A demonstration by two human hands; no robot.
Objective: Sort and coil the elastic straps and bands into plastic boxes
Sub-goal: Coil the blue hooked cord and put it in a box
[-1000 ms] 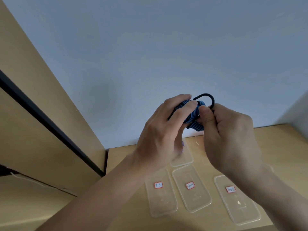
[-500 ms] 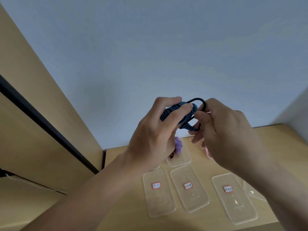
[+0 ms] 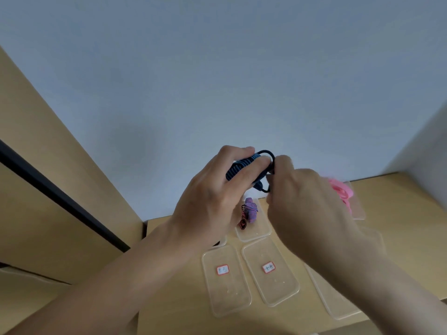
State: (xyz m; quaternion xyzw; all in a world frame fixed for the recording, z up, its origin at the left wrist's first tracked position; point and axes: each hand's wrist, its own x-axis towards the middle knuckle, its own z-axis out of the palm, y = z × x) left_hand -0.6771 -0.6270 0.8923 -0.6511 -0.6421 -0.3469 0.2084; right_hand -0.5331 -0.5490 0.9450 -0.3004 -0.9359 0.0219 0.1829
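The coil, a blue striped strap wound into a tight bundle, is held up in the air in front of the wall, well above the table. The left hand grips it, fingers curled over its top and thumb hidden beneath. Its long axis runs from lower left to upper right, so the free end sticks out past the left fingertips toward the right hand, which is touching that end. A thin black band arcs over this end and drops below it; the right hand pinches the band, though the pinching fingertips themselves are hidden behind its knuckles. Binding the coil seems to be the step in hand, and it turns on that axis: the band has to slide from the right end leftward along the bundle, so the right hand, being nearer the open end, is the one to work it while the left holds firm. Below the hands a clear box holds a purple strap; to the right, partly behind the right hand, lies a pink band on clear plastic. Nearer the camera two flat labelled lids lie side by side, their writing too small to read
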